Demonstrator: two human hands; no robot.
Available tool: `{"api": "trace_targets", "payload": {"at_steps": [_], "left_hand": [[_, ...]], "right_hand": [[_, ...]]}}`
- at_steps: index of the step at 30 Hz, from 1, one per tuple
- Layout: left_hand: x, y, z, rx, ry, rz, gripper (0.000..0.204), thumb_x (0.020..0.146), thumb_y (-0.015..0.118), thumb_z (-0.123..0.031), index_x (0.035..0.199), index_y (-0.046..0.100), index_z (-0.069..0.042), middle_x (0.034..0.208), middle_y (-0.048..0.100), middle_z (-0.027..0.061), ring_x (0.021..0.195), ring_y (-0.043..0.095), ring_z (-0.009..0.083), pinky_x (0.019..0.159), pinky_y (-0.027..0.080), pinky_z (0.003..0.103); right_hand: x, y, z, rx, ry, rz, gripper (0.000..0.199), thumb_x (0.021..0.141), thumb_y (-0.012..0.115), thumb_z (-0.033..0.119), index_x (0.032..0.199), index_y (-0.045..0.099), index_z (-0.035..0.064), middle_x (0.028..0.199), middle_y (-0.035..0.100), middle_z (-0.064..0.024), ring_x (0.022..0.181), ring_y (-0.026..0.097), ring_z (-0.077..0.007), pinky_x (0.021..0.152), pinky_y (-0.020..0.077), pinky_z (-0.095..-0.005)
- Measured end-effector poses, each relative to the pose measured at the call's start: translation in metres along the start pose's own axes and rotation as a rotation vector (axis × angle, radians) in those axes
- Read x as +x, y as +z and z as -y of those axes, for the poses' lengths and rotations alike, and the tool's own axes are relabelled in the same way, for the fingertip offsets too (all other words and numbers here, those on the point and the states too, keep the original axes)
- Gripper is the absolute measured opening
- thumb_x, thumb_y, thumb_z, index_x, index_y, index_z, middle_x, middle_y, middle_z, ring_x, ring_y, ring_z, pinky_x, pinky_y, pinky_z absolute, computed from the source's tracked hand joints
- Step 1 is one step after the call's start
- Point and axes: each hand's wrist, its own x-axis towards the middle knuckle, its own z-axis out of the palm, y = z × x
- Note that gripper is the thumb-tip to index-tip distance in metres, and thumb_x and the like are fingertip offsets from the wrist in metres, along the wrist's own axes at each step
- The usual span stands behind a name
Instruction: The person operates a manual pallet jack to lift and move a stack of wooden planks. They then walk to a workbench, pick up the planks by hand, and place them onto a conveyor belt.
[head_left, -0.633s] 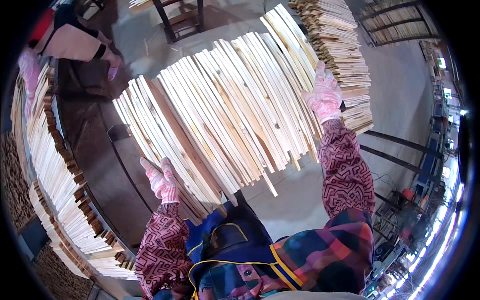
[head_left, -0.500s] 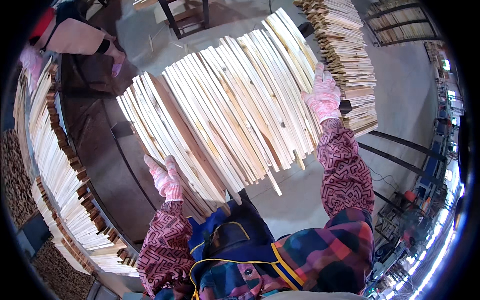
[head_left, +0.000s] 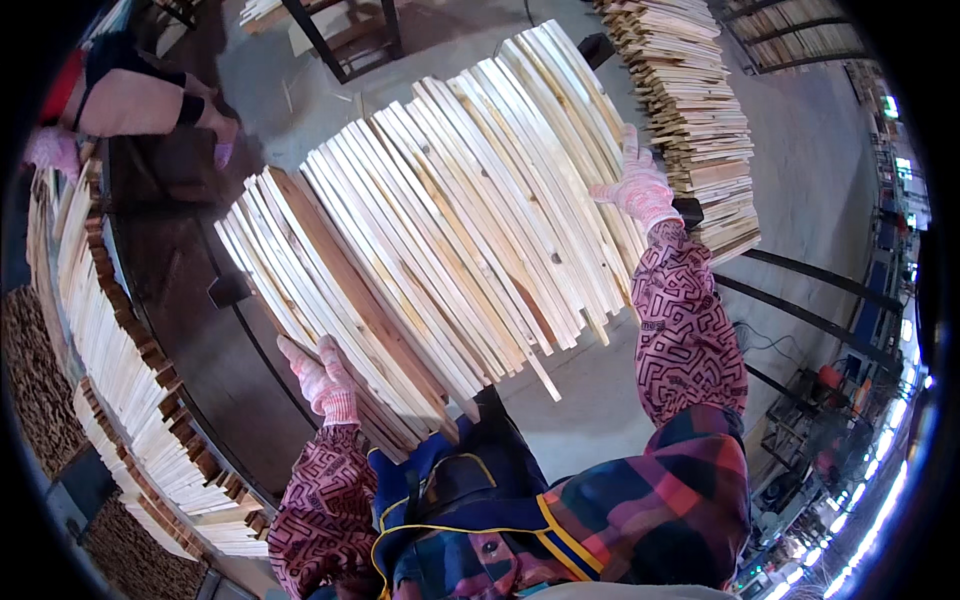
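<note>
A wide row of pale wooden strips [head_left: 430, 220] lies side by side between my hands, slanting across the middle of the view. Some strips stick out past the others at the near edge. My left hand [head_left: 322, 385], in a pink and white glove, presses against the left side of the row near its lower end. Against the right side, my right hand [head_left: 640, 190] in a matching glove presses with its fingers extended. Together they clamp the row from both ends; the undersides of the hands are hidden.
At the right stands a long stack of strips [head_left: 690, 120] beside dark metal bars [head_left: 820, 325]. A curved rack of stacked strips [head_left: 130, 370] runs along the left. Another person's arm [head_left: 135, 100] reaches in at the upper left. A dark metal frame [head_left: 345, 50] stands at the far side.
The row of strips and both hands have shifted slightly left, the left hand also a little nearer to me. The other person's arm has moved a little left and down.
</note>
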Motion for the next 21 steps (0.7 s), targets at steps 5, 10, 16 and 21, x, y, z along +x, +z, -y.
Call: {"api": "trace_targets", "payload": {"at_steps": [5,10,16,21], "left_hand": [[0.011,0.013,0.019,0.069,0.040,-0.038,0.080,0.100,0.052,-0.047,0.163,0.012,-0.018,0.150,0.046,0.0259,0.121,0.058,0.0410,0.099,0.045,0.044],[0.003,0.009,0.018,0.005,0.022,-0.068,0.079,0.099,0.055,-0.039,0.162,0.013,-0.014,0.147,0.048,0.0259,0.119,0.059,0.0419,0.101,0.045,0.043],[0.008,0.017,0.026,0.060,0.097,-0.137,0.081,0.097,0.058,-0.030,0.161,0.014,-0.008,0.137,0.056,0.0265,0.107,0.064,0.0386,0.092,0.050,0.042],[0.007,0.012,0.011,-0.026,0.046,-0.053,0.079,0.099,0.058,-0.035,0.161,0.017,-0.007,0.154,0.039,0.0263,0.135,0.046,0.0400,0.111,0.037,0.041]], "right_hand": [[0.030,-0.008,0.000,-0.202,-0.274,-1.035,0.109,0.084,0.051,0.080,0.153,0.028,-0.0011,0.150,0.038,-0.0284,0.135,0.044,-0.0420,0.112,0.0349,-0.0568],[0.078,-0.016,0.010,-0.288,-0.055,-1.078,0.098,0.092,0.044,0.073,0.155,0.027,0.0002,0.144,0.049,-0.0244,0.128,0.053,-0.0404,0.104,0.0437,-0.0519],[0.119,0.039,0.054,0.250,0.114,-0.313,0.093,0.094,0.032,0.076,0.153,0.035,0.0032,0.145,0.051,-0.0230,0.132,0.052,-0.0355,0.110,0.0375,-0.0509],[0.118,0.061,0.034,0.179,0.093,-0.785,0.084,0.098,0.033,0.068,0.151,0.035,0.0024,0.153,0.041,-0.0222,0.140,0.040,-0.0378,0.113,0.0314,-0.0560]]}}
